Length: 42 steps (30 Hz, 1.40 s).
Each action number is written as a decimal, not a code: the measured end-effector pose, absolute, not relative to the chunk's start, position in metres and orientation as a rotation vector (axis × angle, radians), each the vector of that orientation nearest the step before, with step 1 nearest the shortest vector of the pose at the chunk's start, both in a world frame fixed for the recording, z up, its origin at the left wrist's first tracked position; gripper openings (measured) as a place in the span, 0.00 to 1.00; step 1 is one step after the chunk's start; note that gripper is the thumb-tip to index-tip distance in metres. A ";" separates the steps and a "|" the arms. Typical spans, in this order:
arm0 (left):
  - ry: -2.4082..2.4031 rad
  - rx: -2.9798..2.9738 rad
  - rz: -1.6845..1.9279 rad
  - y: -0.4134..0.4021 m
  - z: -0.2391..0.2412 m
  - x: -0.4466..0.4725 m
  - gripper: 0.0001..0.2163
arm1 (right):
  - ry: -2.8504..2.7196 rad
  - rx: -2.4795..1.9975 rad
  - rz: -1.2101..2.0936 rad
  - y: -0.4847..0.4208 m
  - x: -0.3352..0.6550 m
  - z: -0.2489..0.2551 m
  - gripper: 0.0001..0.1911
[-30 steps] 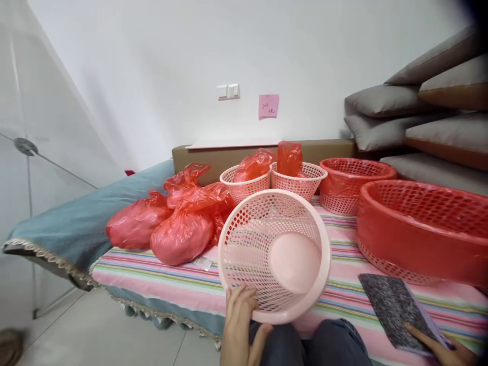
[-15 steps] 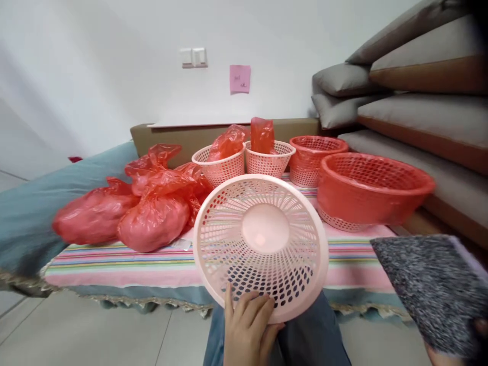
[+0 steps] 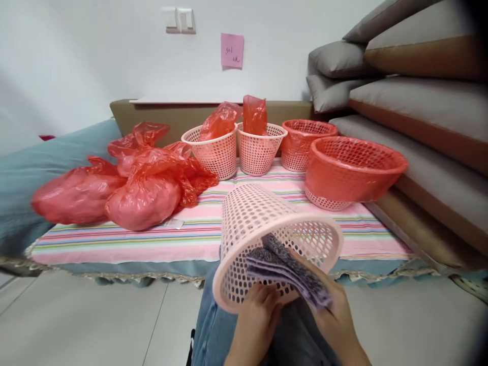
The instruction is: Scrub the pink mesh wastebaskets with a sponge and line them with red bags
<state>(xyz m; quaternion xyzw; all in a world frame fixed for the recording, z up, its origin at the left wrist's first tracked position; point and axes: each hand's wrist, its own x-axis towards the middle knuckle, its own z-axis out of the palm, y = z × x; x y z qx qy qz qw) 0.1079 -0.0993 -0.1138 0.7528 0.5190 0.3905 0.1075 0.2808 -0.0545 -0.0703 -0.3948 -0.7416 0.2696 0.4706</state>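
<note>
A pink perforated plastic basket (image 3: 249,208) lies tilted over my lap, its mouth facing me. My left hand (image 3: 261,305) grips the lower rim, with the fingers curled inside. In my right hand (image 3: 331,300) is a folded cloth (image 3: 284,267), dark speckled grey on one side and purple on the other. The cloth reaches into the basket's mouth and lies near its inner wall; whether it presses on the wall I cannot tell.
Several tied red plastic bags (image 3: 143,201) lie on the left of the striped cover (image 3: 125,246). Two pink baskets (image 3: 257,152) holding red bags stand behind, beside two baskets lined with red plastic (image 3: 343,178). Grey cushions (image 3: 415,101) are stacked at the right.
The basket has turned so its mouth faces me and its side shows. My right hand has brought the cloth, now folded, from the far right into the basket's mouth. The view has tipped downward.
</note>
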 end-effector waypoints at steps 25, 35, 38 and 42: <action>1.594 1.908 1.755 -0.055 -0.040 0.025 0.23 | -1.981 -0.989 1.084 -0.048 0.210 -0.145 0.35; 1.395 1.737 1.589 -0.051 -0.044 0.020 0.19 | -0.213 -0.887 1.634 0.001 0.239 -0.113 0.19; 1.522 1.703 1.593 -0.062 -0.049 0.023 0.23 | -0.165 -0.853 1.679 -0.008 0.238 -0.114 0.16; 1.652 1.796 1.862 -0.085 -0.045 0.038 0.36 | -0.249 -0.853 1.734 -0.031 0.237 -0.124 0.14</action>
